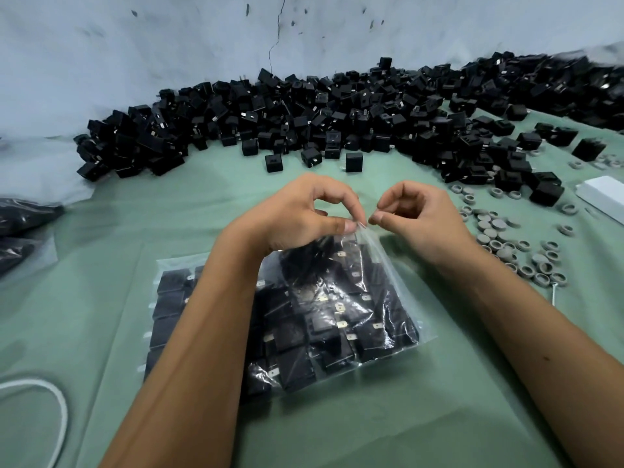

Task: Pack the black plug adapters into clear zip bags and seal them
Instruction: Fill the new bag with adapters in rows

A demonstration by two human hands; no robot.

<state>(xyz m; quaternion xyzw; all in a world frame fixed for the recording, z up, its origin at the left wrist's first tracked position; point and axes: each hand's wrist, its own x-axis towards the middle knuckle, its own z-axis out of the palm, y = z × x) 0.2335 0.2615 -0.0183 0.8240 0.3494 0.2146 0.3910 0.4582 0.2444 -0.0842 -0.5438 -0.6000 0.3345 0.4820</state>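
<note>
Left hand (297, 214) pinching top corner of filled zip bag (341, 312) between thumb and forefinger. Right hand (422, 221) at 3 o'clock of it, thumb and forefinger pressed together just beside that corner; contact unclear. Adapter pile (304, 113) at 12 o'clock on green table (439, 400).

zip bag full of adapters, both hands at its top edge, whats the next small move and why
Probably pinch and slide along the top strip to seal it. The zip bag already looks full of black adapters, and the left hand pinches its top corner while the right hand is pinched just beside it.
</note>
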